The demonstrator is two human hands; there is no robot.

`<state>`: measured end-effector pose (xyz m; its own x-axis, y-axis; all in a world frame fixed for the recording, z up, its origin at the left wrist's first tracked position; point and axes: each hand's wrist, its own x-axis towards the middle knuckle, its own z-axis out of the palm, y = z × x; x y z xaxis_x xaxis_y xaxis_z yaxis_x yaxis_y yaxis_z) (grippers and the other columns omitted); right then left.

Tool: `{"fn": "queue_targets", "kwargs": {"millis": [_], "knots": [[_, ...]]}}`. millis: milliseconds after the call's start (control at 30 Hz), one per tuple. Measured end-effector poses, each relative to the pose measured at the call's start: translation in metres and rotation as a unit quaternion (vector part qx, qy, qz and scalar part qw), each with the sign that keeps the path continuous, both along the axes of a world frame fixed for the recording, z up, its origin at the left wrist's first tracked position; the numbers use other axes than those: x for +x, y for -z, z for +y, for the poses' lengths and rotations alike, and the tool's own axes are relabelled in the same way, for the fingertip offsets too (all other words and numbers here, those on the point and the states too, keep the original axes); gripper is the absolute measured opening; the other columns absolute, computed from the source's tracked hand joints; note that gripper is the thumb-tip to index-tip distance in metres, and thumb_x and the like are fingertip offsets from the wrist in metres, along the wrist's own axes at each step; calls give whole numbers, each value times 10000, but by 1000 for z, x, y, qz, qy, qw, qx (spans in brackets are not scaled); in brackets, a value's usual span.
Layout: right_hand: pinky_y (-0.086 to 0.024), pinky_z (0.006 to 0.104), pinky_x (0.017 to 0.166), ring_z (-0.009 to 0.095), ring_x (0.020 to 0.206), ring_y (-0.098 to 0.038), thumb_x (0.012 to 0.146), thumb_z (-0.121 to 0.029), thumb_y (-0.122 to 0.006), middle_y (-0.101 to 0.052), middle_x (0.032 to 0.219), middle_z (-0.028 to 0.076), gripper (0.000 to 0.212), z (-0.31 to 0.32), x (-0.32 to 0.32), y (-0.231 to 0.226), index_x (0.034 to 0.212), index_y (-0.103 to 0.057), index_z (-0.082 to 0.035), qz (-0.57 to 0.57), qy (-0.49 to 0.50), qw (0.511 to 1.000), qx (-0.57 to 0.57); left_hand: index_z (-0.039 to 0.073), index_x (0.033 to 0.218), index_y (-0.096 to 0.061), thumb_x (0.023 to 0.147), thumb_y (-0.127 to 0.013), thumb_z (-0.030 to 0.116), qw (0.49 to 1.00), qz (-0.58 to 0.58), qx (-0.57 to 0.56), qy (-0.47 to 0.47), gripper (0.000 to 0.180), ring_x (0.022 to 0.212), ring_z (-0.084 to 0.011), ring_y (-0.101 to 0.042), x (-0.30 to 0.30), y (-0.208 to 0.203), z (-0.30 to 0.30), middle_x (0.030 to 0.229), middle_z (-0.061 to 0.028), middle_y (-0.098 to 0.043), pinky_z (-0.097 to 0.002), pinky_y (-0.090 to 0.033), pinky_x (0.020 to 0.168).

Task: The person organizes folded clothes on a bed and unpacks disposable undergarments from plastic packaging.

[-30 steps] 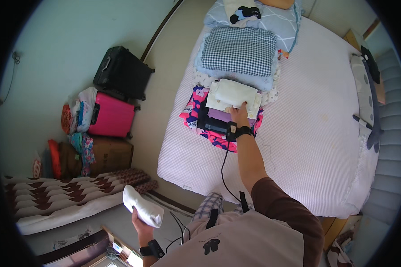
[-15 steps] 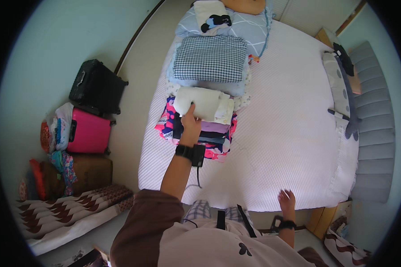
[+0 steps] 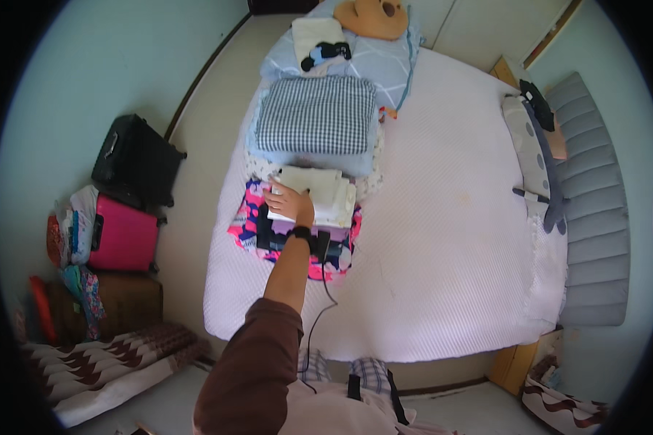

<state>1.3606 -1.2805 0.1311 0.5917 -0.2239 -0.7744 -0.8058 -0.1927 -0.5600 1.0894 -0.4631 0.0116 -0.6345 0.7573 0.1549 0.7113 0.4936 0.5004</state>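
Observation:
My left hand [image 3: 291, 203] lies on a stack of white folded cloth [image 3: 326, 190], fingers spread over its left part. The white stack rests on folded dark and purple clothes [image 3: 286, 227]. Beneath them is a pink, navy and white patterned cloth [image 3: 244, 223]. A black band and a small black box [image 3: 323, 245] with a cable are on my left wrist. Just beyond the white stack sits a folded black-and-white checked blanket [image 3: 315, 116] on light blue bedding. My right hand is out of sight.
The stacks stand along the left side of a bed with a pale pink ribbed cover [image 3: 442, 217]. Blue bedding [image 3: 384, 61] and a brown plush [image 3: 374, 18] lie at the far end. Black [image 3: 134, 159] and pink [image 3: 123, 232] suitcases stand left of the bed.
My left hand has gone from pointing fingers at the white cloth's front to lying spread on its left part. My right hand has left the view. The whole view has shifted slightly.

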Motion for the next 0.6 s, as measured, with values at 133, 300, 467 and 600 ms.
{"fn": "queue_targets", "kwargs": {"millis": [133,300,467,600], "knots": [[-373,288,759,186,916,-458,884,-312,-454,-470,1074,49,326,0,0,29,1126,-316,-142,11,-39,999,28,240,1315,-394,821,-440,154,827,242,-29,507,504,1239,-354,-334,-54,64,23,1348,-149,-373,-570,-229,999],[-383,288,880,194,1064,-461,912,-320,-431,-463,1256,58,467,-67,7,48,1307,-247,-152,-94,-113,986,80,340,1380,-237,858,-377,510,833,185,-155,498,566,1324,-418,-96,-40,71,-4,1454,-92,-188,-690,-109,953],[-413,324,485,204,604,-532,820,-341,-509,-575,710,78,231,-36,13,67,809,-491,-111,-102,137,976,138,249,1407,-182,845,-445,466,821,221,-232,472,657,1328,-404,-99,-20,43,-20,1458,-117,-165,-679,-163,954],[-432,303,479,186,578,-529,838,-306,-500,-575,694,86,224,29,47,48,803,-442,-93,-126,119,981,85,-53,1326,-269,805,-532,402,799,242,-79,545,740,1295,-410,-193,-3,31,-96,1388,-197,-270,-656,-236,937]]}}
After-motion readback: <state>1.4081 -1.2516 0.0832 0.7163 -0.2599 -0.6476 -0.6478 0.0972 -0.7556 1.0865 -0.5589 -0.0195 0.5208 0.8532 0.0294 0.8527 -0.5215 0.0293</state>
